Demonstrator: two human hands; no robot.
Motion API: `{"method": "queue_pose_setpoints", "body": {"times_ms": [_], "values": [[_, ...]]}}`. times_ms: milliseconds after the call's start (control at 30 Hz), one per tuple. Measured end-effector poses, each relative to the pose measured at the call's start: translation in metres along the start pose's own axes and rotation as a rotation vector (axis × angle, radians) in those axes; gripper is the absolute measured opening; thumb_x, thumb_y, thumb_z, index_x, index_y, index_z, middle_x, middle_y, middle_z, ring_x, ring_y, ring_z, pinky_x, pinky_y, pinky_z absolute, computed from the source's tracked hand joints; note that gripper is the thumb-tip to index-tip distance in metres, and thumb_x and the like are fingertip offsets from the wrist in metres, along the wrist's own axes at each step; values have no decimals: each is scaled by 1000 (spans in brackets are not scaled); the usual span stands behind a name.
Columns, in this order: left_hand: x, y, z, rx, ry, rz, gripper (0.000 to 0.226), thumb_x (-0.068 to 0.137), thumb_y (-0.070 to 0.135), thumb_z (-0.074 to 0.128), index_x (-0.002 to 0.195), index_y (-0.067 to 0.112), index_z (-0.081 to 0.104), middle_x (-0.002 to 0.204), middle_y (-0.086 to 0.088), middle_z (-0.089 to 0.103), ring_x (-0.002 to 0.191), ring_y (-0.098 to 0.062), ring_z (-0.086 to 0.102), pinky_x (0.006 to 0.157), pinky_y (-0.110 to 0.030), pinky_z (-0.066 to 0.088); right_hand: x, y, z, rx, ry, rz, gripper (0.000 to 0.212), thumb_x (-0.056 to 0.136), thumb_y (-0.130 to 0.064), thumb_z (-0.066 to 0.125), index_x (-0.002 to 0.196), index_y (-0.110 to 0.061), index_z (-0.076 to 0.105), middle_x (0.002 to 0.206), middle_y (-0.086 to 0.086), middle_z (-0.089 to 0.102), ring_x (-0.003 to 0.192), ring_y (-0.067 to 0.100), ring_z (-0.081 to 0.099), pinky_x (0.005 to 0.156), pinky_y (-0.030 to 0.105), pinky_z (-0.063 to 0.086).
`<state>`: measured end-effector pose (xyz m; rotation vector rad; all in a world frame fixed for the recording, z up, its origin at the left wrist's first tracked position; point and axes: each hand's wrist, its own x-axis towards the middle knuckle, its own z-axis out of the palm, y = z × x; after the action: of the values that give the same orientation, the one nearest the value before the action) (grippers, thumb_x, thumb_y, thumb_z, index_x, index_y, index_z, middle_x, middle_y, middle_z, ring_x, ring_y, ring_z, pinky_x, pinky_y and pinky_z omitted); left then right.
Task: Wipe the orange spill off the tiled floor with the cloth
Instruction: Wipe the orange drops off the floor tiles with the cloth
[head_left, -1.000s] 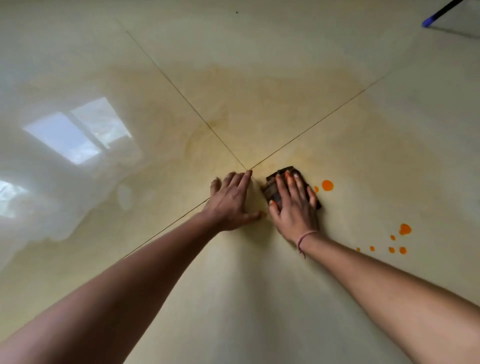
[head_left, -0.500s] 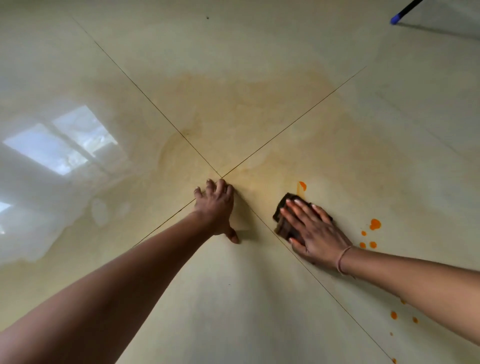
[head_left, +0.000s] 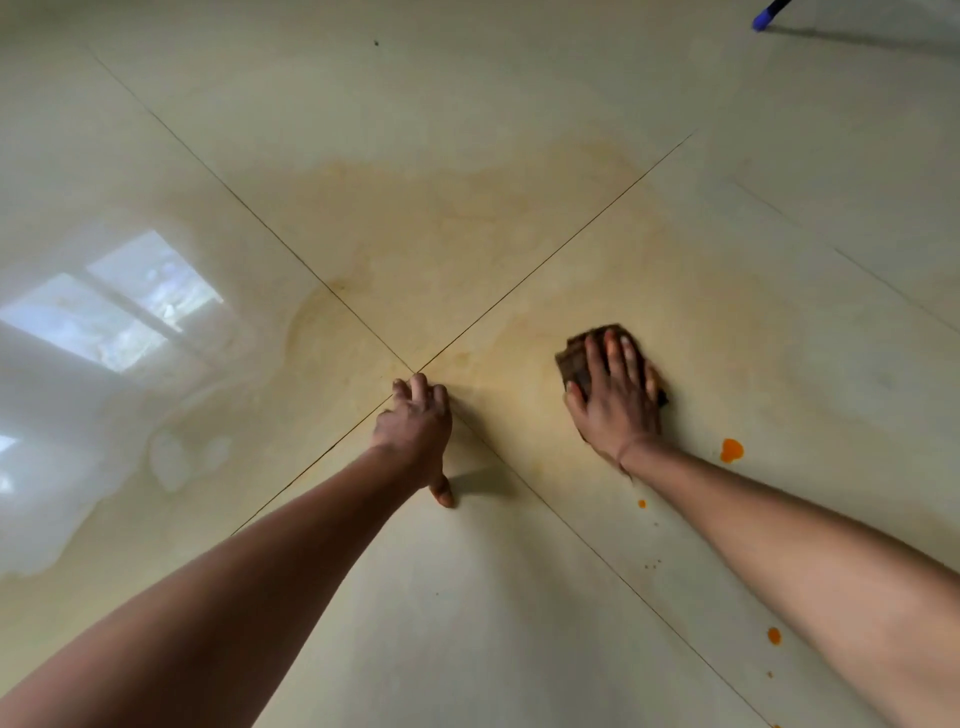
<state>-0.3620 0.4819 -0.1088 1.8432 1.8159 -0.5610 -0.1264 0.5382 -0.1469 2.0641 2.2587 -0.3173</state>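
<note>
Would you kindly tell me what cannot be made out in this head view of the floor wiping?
- Cloth: mostly hidden under the right hand; its full shape and how soiled it is are unclear.
- Blue-tipped object: cut off by the top edge, so unidentifiable.
- Orange drops: the right forearm and bottom edge may hide more.
- Tiled floor: window glare at left masks any residue.
- Left hand: its palm contact is hidden.

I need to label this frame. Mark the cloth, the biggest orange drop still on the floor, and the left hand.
cloth (head_left: 571, 359): head view, on the dark corner showing left of the fingers.
biggest orange drop (head_left: 731, 450): head view, on its middle.
left hand (head_left: 415, 422): head view, on the back of the hand.
</note>
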Motion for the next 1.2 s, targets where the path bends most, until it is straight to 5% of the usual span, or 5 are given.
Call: {"method": "queue_pose_setpoints", "body": {"times_ms": [233,400,567,733,1200], "values": [[-2,0,1,-1,22,31,127,44,47,91,140,-1,22,138,-22,24,134,-40,24,99,-46,47,-110,9,30,-30,-80,-617,78,80,-48,48,151,-26,26,160,3,24,149,21,17,115,50,20],[1,-2,7,-48,37,31,129,40,47,92,137,-3,23,136,-21,23,134,-41,24,102,-45,45,-41,-16,12,64,10,-14,72,88,-44,47,152,-22,23,162,4,16,150,20,9,119,48,12],[-12,-2,9,-101,12,36,136,47,38,92,149,1,9,154,-21,2,145,-39,4,112,-50,31,-148,10,44,42,-62,-575,78,78,-49,48,150,-27,28,159,2,25,148,20,18,113,49,22],[-12,10,11,337,116,376,119,69,34,80,152,16,-3,158,-10,-21,146,-34,-10,117,-52,14,-71,17,17,44,8,-17,71,88,-45,46,153,-25,22,162,2,16,150,19,9,118,47,12],[-20,56,-2,326,-128,327,137,56,69,75,152,12,-5,160,-9,-17,147,-30,7,108,-45,37,-178,61,42,63,55,-39,75,85,-50,41,153,-24,21,162,3,14,149,20,13,117,47,16]]}}
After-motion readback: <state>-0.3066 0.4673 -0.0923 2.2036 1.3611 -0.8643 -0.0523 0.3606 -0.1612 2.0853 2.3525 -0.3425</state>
